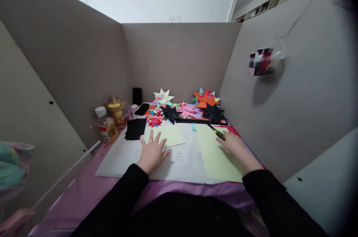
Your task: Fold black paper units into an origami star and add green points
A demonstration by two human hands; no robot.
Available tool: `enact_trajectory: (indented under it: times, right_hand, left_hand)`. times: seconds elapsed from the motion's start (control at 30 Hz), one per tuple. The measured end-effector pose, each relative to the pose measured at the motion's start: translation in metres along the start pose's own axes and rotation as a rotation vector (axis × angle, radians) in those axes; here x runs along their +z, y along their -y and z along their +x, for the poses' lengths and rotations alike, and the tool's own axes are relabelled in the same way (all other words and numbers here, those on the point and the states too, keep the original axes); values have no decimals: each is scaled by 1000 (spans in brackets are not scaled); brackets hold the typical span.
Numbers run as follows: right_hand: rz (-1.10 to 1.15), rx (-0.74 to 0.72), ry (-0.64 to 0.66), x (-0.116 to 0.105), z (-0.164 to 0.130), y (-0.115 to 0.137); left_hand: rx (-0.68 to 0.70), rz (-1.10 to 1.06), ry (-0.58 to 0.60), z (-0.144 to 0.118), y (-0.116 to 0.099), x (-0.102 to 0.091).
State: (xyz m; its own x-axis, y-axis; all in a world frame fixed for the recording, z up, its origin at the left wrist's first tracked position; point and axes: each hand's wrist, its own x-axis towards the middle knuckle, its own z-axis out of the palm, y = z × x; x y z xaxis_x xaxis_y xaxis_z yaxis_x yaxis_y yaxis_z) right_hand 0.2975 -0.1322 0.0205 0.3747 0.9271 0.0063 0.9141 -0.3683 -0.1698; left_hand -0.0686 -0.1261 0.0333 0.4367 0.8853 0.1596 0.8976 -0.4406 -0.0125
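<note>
Several sheets of black paper lie piled at the left of the white mat on the bench. Next to them the left hand rests palm down, grip spread, fingers fanned forward over a small yellow sheet; the sheet's far-right part shows beyond the fingers, its near edge slanting slightly. Further right, a long yellow sheet runs lengthwise from the far side towards the person. Over its far part is the knife, long axis slanting, tip pointing away and left. The right hand reaches forward and inward, thumb and fingers pinching the knife's near end.
</note>
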Motion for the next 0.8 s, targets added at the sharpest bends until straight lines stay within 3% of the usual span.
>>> enact_trajectory:
  times: [0.1, 0.23, 0.37, 0.5, 0.7, 0.8]
  right_hand:
    - [-39, 51, -6, 10, 22, -8]
    - [-57, 32, 6, 22, 21, -11]
    - [-14, -126, 41, 17, 3, -5]
    - [29, -336, 70, 13, -18, 19]
    - [5, -363, 59, 20, -31, 45]
    - [-3, -365, 64, 22, -31, 46]
  left_hand:
    - [-2, -119, 118, 29, -5, 25]
    - [-88, -141, 147, 43, 7, 53]
    - [-103, -139, 140, 40, 18, 60]
    - [-107, -106, 91, 37, 14, 55]
    - [282, -99, 64, 32, 10, 49]
    - [294, -121, 86, 32, 13, 51]
